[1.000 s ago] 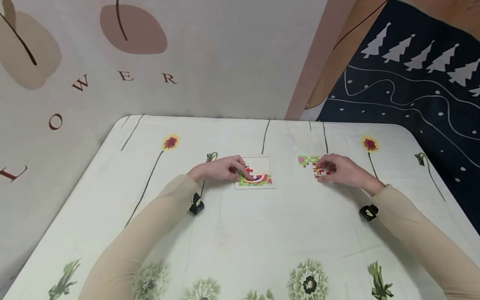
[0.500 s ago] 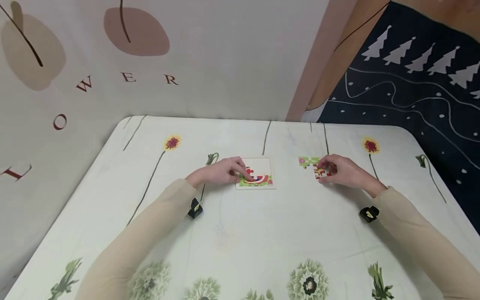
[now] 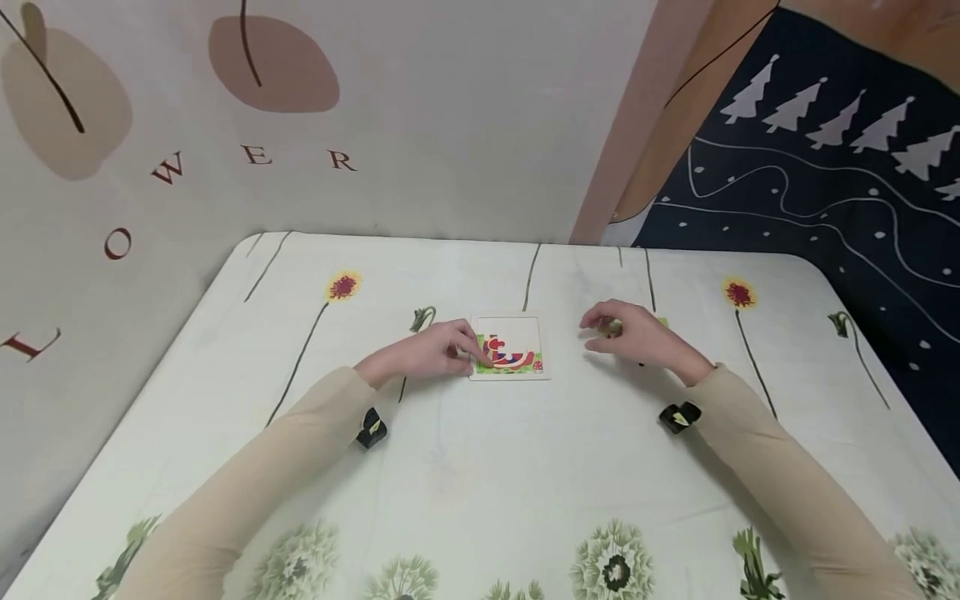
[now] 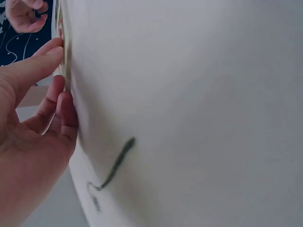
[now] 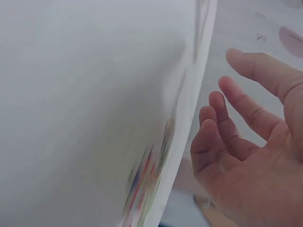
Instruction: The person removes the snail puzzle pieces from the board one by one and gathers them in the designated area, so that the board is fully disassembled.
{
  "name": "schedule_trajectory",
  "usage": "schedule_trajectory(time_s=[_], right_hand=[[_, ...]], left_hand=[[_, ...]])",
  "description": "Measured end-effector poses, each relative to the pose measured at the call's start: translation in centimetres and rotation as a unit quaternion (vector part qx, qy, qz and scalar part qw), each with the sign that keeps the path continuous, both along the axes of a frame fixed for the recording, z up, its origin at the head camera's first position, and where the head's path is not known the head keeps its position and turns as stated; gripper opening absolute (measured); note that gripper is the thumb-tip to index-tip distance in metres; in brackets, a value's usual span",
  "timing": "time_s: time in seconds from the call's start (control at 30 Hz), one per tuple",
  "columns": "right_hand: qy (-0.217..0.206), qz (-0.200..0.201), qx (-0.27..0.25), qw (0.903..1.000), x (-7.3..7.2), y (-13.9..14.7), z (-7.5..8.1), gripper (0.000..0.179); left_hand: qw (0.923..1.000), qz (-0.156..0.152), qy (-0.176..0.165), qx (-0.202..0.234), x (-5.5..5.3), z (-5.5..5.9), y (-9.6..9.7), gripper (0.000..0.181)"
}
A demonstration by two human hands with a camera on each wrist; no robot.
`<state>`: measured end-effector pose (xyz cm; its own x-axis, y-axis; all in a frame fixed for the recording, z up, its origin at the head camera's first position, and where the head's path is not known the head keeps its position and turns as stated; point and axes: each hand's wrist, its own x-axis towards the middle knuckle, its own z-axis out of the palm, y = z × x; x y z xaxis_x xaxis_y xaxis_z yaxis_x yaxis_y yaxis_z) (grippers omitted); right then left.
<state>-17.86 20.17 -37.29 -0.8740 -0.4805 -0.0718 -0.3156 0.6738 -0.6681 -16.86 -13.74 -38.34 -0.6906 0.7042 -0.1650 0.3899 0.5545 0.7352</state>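
A small square jigsaw puzzle board (image 3: 545,350) lies flat near the middle of the table, its lower part filled with red, white and green picture pieces (image 3: 517,360). My left hand (image 3: 431,350) holds the board at its left edge, and in the left wrist view the thumb and fingertips meet the thin board edge (image 4: 66,71). To the right, my right hand (image 3: 633,335) hovers over the loose puzzle pieces (image 5: 144,179), thumb and fingers apart with nothing between them in the right wrist view. The hand partly hides those pieces in the head view.
A white flower-printed cloth (image 3: 480,467) covers the table. Behind its far edge hangs a pale printed curtain (image 3: 465,150), with a dark tree-patterned cloth (image 3: 810,183) at the right. Black wrist cameras (image 3: 680,417) sit on both sleeves.
My right hand has moved left from the loose pieces toward the board, its fingers more extended. The left hand has drawn back slightly, its index finger shifting from the pieces toward the board's left edge.
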Motion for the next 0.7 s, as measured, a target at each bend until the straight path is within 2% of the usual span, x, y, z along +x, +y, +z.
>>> schedule_trajectory(time_s=[0.23,0.43,0.7], right_hand=[[-0.03,0.029,-0.035,0.9985,-0.7,-4.4,0.1,0.023],[-0.063,0.065,-0.042,0.9951,-1.3,-7.1,0.4,0.024],[-0.109,0.078,-0.02,0.9907,-2.2,-9.5,0.7,0.028]], left_hand=[[0.9991,0.024,-0.032,0.01,-0.4,-0.7,-0.3,0.024],[0.9988,0.013,-0.043,0.02,-0.9,-1.0,-0.4,0.024],[0.9986,0.011,-0.048,0.02,-1.1,-1.0,-0.5,0.023]])
